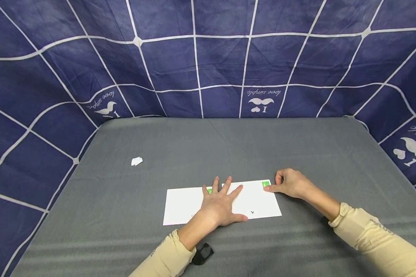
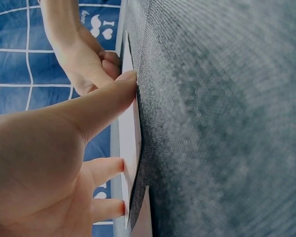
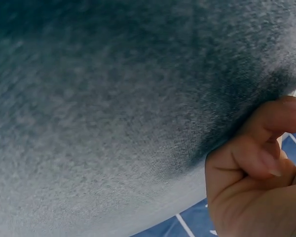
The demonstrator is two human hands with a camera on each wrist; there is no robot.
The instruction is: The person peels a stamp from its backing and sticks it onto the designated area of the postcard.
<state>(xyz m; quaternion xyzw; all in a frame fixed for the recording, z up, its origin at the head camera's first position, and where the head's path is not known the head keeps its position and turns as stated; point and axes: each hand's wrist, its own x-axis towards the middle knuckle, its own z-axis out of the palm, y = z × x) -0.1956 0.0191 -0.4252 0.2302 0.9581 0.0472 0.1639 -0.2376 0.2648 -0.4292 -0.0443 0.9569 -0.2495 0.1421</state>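
Two white envelopes lie side by side on the grey cloth, the left envelope (image 1: 180, 206) and the right envelope (image 1: 258, 200), each with a green stamp at its upper right. My left hand (image 1: 220, 207) rests palm down with fingers spread where they meet, its thumb (image 2: 123, 86) at the right envelope's near edge. The left envelope's stamp (image 1: 210, 191) shows between the fingers. At the right envelope's far right corner, my right hand (image 1: 292, 184) presses the stamp (image 1: 265, 184) with its thumb, the other fingers curled in. In the right wrist view the curled fingers (image 3: 256, 163) show beside the cloth.
A few small white paper pieces (image 1: 136, 161) lie on the grey cloth (image 1: 208, 150) toward the left. A black object (image 1: 202, 254) sits by the left sleeve. A blue checked curtain (image 1: 222, 61) hangs along the back and sides.
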